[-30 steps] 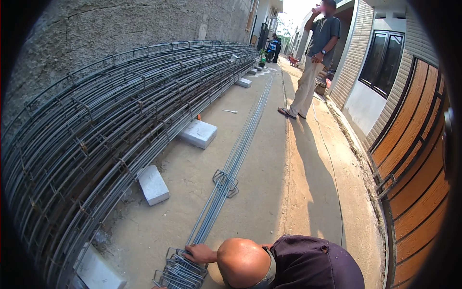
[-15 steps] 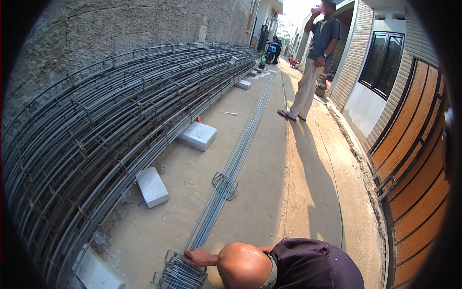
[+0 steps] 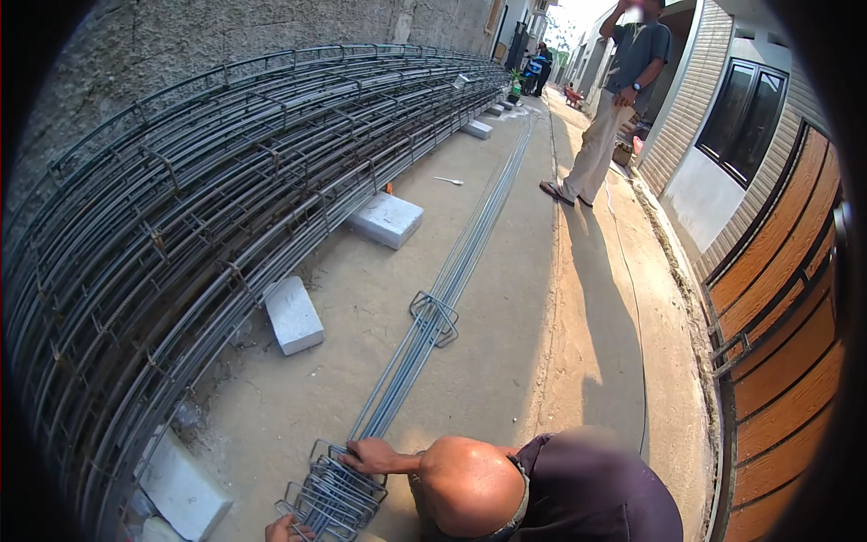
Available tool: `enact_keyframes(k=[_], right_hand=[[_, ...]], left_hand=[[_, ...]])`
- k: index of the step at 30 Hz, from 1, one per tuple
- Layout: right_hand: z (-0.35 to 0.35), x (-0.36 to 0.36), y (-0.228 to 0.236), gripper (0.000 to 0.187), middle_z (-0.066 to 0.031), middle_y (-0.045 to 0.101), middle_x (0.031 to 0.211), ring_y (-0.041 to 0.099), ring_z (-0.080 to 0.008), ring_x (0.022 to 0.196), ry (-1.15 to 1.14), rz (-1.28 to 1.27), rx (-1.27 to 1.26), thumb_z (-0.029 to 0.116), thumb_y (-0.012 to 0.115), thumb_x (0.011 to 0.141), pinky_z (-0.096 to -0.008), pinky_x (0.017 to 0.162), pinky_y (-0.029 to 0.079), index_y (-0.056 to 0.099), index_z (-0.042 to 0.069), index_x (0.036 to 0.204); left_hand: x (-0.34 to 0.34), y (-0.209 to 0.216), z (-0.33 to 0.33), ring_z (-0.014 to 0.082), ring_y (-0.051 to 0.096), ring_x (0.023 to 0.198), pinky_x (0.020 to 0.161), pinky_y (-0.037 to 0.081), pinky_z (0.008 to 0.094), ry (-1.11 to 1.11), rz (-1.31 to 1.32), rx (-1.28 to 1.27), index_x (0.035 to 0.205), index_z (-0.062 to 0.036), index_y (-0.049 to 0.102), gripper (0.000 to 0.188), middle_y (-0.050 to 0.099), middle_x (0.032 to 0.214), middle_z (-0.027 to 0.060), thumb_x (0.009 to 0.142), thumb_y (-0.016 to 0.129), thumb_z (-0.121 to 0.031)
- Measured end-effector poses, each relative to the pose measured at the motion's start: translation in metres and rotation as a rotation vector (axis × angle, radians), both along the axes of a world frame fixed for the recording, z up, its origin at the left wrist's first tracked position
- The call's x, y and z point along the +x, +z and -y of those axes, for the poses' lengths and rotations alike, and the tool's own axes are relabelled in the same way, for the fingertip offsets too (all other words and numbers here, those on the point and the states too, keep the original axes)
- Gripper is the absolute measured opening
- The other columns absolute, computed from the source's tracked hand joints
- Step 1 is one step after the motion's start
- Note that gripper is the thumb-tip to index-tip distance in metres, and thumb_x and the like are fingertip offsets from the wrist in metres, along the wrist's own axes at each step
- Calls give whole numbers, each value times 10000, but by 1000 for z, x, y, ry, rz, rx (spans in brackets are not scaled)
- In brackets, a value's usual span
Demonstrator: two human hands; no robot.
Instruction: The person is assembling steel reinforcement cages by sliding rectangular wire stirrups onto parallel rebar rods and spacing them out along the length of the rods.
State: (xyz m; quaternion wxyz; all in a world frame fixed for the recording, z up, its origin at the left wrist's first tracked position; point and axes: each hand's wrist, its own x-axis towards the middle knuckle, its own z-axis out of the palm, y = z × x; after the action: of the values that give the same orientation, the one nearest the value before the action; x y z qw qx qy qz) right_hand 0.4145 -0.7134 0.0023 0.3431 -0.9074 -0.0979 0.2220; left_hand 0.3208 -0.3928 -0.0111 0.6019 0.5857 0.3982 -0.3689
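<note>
A bunch of bent steel stirrups (image 3: 336, 499) hangs around several long, straight reinforcing bars (image 3: 397, 384) near the lower edge. My right hand (image 3: 368, 456) reaches in past my bent bare knee (image 3: 474, 488), its fingers curled at the top of the bunch. At the bottom left corner of the bunch, my left hand (image 3: 287, 530) shows only its fingers, closed on a stirrup's edge. Farther up the bars, a few more stirrups (image 3: 433, 318) sit apart from the bunch.
Long tied rebar cages (image 3: 226, 172) are piled along the left wall, resting on white blocks (image 3: 386, 219). A white plastic fork or spoon (image 3: 449, 181) lies on the concrete. A standing person (image 3: 623, 99) is up the lane. A wooden gate (image 3: 777, 343) borders the right.
The left hand has come in at the lower edge onto the stirrups. The right hand has moved slightly up in the picture. The background has shifted up and right as the view moved.
</note>
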Motion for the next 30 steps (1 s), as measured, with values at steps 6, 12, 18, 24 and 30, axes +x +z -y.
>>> enact_keyframes(k=[6, 12, 18, 24, 30], right_hand=[[-3, 4, -8, 540, -240, 597, 762, 593, -391, 748, 43, -85, 87, 506, 456, 888, -467, 680, 447, 590, -17, 874], [0, 3, -22, 541, -233, 601, 757, 600, -391, 748, 0, -28, 162, 506, 443, 895, -467, 676, 457, 597, -12, 887], [22, 1, -24, 436, -208, 603, 688, 594, -417, 676, 24, 62, 13, 423, 431, 921, -489, 625, 469, 560, 11, 864], [66, 25, -8, 372, -207, 595, 661, 595, -409, 647, -14, 162, -122, 391, 419, 935, -502, 573, 465, 517, 35, 893], [147, 86, 1, 326, -175, 596, 651, 607, -356, 620, 80, 313, -321, 331, 431, 937, -436, 523, 469, 507, 20, 874]], left_hand=[[0, -17, -9, 389, 618, 826, 675, 508, 518, 131, 17, -83, 926, -31, 476, 452, 593, 874, 232, 939, 353, -466], [-6, -10, 2, 289, 576, 626, 567, 503, 443, 218, 5, -45, 843, -44, 470, 438, 528, 703, 137, 930, 420, -470], [-4, 19, 24, 224, 486, 486, 475, 471, 397, 224, -39, 103, 760, -71, 445, 493, 459, 597, 89, 914, 411, -538], [-3, 28, 26, 198, 446, 476, 478, 465, 386, 261, -37, 103, 729, -90, 438, 479, 435, 576, 67, 913, 427, -532], [-5, 47, 27, 193, 445, 511, 499, 458, 373, 285, -29, 78, 736, -99, 438, 459, 435, 599, 50, 914, 437, -522]])
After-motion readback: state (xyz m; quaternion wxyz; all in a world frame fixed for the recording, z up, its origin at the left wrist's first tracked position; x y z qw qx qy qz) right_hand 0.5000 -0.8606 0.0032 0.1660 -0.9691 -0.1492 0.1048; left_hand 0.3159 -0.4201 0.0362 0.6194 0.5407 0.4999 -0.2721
